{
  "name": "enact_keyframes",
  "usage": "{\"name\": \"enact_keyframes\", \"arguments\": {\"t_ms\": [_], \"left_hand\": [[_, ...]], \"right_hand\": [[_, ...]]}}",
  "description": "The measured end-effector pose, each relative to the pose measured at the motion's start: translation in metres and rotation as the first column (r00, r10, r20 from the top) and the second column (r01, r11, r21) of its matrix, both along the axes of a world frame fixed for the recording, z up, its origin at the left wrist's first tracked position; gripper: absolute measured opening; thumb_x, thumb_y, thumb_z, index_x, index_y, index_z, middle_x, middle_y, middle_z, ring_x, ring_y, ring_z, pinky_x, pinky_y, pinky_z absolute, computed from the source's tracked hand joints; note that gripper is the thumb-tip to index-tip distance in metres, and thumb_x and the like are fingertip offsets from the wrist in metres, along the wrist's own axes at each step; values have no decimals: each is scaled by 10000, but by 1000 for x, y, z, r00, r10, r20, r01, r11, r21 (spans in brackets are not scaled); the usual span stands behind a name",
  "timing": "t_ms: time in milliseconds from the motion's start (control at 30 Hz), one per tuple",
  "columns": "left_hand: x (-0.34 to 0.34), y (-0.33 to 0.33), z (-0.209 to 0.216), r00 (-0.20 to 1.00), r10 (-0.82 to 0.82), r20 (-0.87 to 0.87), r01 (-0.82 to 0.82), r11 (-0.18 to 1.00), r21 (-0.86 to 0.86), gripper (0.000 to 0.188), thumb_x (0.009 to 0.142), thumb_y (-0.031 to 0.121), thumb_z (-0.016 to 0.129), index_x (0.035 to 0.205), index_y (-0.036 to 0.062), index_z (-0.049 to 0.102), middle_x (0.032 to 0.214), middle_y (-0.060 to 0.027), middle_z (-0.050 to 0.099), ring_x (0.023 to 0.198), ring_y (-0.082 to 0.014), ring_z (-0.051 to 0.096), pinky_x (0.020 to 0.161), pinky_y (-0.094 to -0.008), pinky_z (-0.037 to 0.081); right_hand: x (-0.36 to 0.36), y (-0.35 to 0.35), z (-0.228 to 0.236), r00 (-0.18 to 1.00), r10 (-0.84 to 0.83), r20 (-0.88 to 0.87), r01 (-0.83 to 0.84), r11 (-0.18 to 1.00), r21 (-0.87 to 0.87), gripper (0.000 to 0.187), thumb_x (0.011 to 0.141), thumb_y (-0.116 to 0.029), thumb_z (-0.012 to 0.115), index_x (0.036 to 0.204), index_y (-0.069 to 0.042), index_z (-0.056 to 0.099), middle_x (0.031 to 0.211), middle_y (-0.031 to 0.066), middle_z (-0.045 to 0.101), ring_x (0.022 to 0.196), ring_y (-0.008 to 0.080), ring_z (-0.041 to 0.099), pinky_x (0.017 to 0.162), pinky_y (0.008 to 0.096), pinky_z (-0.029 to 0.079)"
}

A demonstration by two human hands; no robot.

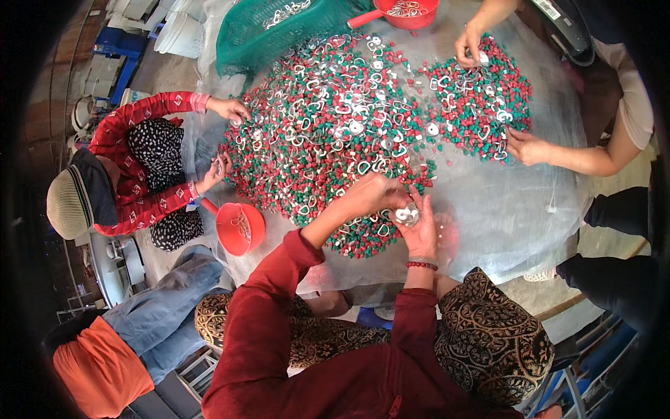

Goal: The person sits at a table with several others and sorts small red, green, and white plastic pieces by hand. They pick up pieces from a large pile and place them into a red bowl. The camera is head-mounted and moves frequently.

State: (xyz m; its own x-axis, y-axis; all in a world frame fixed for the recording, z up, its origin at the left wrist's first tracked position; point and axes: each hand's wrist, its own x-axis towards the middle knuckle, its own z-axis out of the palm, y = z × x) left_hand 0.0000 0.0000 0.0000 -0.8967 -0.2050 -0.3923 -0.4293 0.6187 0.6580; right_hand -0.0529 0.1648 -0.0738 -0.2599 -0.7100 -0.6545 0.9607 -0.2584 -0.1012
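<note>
Both my hands meet over the near edge of a wide pile of small red, green and white pieces point(300, 153), with pale ring-shaped and D-shaped pieces scattered through it. My right hand point(422, 234), palm up and fingers curled, holds a small cluster of shiny silvery-white ring-shaped pieces point(407, 214). From the left, my left hand point(373, 194) bends over that cluster with its fingers drawn together. Whatever lies between its fingertips is hidden. A red beaded bracelet point(422, 265) circles my right wrist.
A red long-handled scoop point(240, 229) holding rings lies left. Behind the pile are a green basket point(241, 35) and another red scoop point(413, 19). Co-workers' hands reach in from left point(229, 109) and right point(528, 147). Translucent sheeting point(509, 202) lies underneath.
</note>
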Motion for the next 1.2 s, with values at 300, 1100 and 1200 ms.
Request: {"name": "enact_keyframes", "arguments": {"t_ms": [300, 1100, 1200], "left_hand": [[-37, -55, -100, 988, -154, 33, 131, 684, -718, 242, 723, 77, 584, 961, 108, 619, 920, -45, 605, 1012, -223, 507, 829, -351, 423], [-43, -22, -121, 925, -373, -77, 199, 646, -737, 116, 770, 163, 538, 842, 132, 624, 904, 15, 571, 993, -168, 498, 833, -330, 399], [-26, -20, -117, 955, -295, 32, 222, 639, -737, 115, 763, 168, 547, 843, 112, 609, 878, -25, 556, 961, -195, 500, 797, -342, 403]], "right_hand": [[-8, 4, -9, 995, -97, -10, 94, 986, -135, 287, 913, -186, 546, 1172, -66, 522, 869, 41, 552, 588, 89, 428, 349, 147, 276], [-4, 8, -12, 993, -102, 65, 113, 976, -188, 314, 895, -139, 554, 1201, -95, 500, 893, 62, 557, 583, 100, 434, 344, 157, 265], [-2, 5, -14, 992, -101, 70, 113, 974, -196, 311, 896, -139, 552, 1200, -98, 502, 890, 62, 560, 578, 91, 428, 345, 157, 268]]}}
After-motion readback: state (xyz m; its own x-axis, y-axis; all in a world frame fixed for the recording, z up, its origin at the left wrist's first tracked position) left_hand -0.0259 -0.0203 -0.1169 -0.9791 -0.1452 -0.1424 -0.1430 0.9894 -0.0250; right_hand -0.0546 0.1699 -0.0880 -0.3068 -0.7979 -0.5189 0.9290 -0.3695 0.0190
